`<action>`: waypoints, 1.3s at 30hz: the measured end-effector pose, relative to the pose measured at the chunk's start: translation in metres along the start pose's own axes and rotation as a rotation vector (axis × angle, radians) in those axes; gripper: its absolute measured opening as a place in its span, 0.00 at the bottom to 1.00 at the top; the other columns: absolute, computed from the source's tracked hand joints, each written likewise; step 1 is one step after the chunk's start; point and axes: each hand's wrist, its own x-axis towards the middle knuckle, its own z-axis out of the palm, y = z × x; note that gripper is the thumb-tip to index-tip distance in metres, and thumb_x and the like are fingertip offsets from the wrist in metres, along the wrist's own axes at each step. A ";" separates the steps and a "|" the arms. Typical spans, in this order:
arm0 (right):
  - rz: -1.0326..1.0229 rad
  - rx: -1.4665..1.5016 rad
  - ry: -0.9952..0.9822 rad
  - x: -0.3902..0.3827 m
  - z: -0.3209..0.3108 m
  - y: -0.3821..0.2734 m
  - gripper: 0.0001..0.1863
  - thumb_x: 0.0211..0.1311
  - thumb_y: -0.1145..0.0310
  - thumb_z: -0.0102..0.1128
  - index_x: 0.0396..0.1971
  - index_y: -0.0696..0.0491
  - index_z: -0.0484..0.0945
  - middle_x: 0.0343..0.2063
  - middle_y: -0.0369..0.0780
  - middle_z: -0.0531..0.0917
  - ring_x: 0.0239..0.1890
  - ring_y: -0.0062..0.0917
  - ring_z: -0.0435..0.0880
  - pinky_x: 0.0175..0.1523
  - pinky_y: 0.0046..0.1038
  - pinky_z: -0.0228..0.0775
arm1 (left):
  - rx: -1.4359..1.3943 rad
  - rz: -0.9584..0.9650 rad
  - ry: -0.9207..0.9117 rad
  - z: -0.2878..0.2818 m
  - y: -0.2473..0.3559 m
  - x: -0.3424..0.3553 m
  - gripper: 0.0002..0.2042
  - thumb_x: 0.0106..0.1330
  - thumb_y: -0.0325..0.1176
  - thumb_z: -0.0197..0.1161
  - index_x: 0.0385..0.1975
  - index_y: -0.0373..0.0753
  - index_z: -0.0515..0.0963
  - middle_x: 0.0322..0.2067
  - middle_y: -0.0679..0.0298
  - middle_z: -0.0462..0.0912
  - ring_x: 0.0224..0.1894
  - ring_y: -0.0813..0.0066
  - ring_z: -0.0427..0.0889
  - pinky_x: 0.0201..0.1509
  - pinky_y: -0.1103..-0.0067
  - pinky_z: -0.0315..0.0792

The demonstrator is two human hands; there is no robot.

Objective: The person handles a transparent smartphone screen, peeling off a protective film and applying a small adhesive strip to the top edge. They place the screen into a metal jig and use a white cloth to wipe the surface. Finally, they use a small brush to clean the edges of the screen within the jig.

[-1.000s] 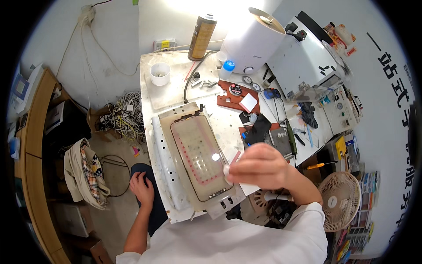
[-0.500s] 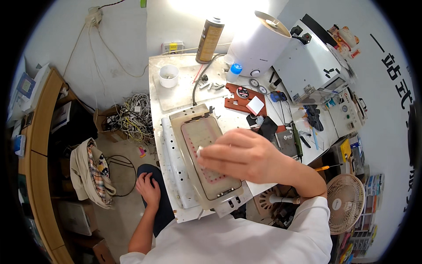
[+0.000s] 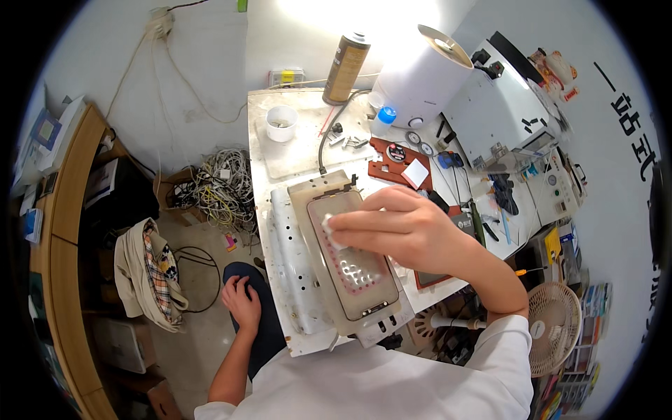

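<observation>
White wad (image 3: 327, 225), small and crumpled, is sitting pinched between the thumb and fingers of the right hand (image 3: 409, 227), which is reaching over the upper half of a dark-rimmed flat panel (image 3: 355, 274); cannot tell whether the wad is touching the surface. Panel is lying flat on a beige base (image 3: 308, 189), a row of pinkish dots showing along its left and lower borders. Left hand (image 3: 242, 305) is resting slack on a dark trouser leg (image 3: 271, 341), fingers loosely bent, well apart from the panel. White perforated strip (image 3: 285, 269) is running along the base's left side. Farther out, toward the bench's back, a white tub (image 3: 281, 126), a tall can (image 3: 346, 70) and a blue-capped bottle (image 3: 383, 121) are standing; a red-brown board (image 3: 383, 169) is lying nearer, bearing a white square (image 3: 415, 173). Beige fan (image 3: 555, 329) is standing at far right.
</observation>
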 end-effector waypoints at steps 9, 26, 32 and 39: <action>-0.043 0.091 -0.059 0.013 -0.001 0.000 0.21 0.46 0.71 0.68 0.45 0.52 0.88 0.54 0.31 0.87 0.44 0.26 0.82 0.50 0.29 0.79 | -0.011 0.009 0.008 -0.002 0.003 0.001 0.13 0.62 0.26 0.64 0.46 0.39 0.83 0.54 0.57 0.76 0.60 0.53 0.72 0.67 0.60 0.61; -0.042 0.084 -0.049 0.017 0.001 0.000 0.18 0.48 0.69 0.67 0.42 0.53 0.87 0.51 0.32 0.88 0.48 0.26 0.82 0.52 0.30 0.79 | -0.013 0.016 -0.011 -0.005 0.007 0.002 0.12 0.62 0.26 0.64 0.46 0.39 0.83 0.54 0.57 0.76 0.59 0.53 0.72 0.66 0.60 0.62; 0.014 0.041 -0.002 0.017 0.007 0.007 0.21 0.45 0.71 0.67 0.45 0.52 0.88 0.51 0.31 0.88 0.43 0.27 0.83 0.49 0.29 0.79 | -0.012 0.015 -0.010 -0.005 0.007 0.002 0.12 0.62 0.26 0.64 0.46 0.39 0.83 0.53 0.58 0.76 0.59 0.54 0.72 0.67 0.60 0.62; -0.075 0.090 -0.023 0.017 0.005 0.001 0.21 0.46 0.70 0.68 0.44 0.52 0.89 0.52 0.30 0.88 0.43 0.26 0.82 0.48 0.28 0.78 | -0.004 0.007 0.011 -0.005 0.005 0.002 0.12 0.61 0.26 0.65 0.45 0.39 0.83 0.53 0.58 0.76 0.58 0.54 0.73 0.67 0.60 0.62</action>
